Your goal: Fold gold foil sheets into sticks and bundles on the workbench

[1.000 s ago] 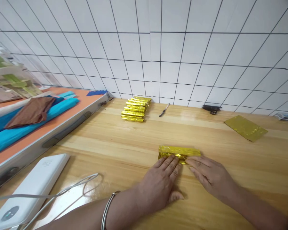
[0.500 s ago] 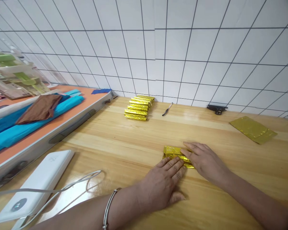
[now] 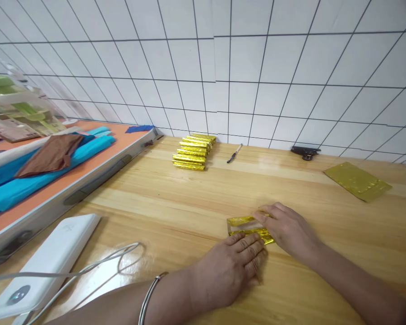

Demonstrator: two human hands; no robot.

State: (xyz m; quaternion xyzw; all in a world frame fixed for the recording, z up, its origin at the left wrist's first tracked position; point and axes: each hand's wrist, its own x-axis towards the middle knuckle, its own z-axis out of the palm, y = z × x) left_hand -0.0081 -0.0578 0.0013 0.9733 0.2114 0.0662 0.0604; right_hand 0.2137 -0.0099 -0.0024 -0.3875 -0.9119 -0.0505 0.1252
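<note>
A small piece of shiny gold foil paper [image 3: 245, 220], partly folded, lies flat on the wooden table; a pale inner strip shows between its gold upper and lower bands. My left hand [image 3: 228, 266], a metal bangle on its wrist, rests palm down with its fingers stretched along the foil's lower edge. From the right, my right hand [image 3: 286, 228] lays its fingers over the foil's right end and hides that part; its thumb is out of sight. Farther back, several rolled or folded gold foil strips [image 3: 191, 155] lie in an overlapping row.
Behind the foil lie a pen [image 3: 234, 153], a black clip-like object [image 3: 305, 152] and a flat gold sheet [image 3: 357, 181]. On the left stand a white power bank [image 3: 50, 262] with a cable and an orange-topped surface [image 3: 88, 174] bearing blue and brown folded material. A tiled wall [image 3: 246, 58] closes the back.
The foil's pale inner strip now shows between its gold bands. My fingers have shifted slightly toward me with the foil, and the whole view has moved a little.
</note>
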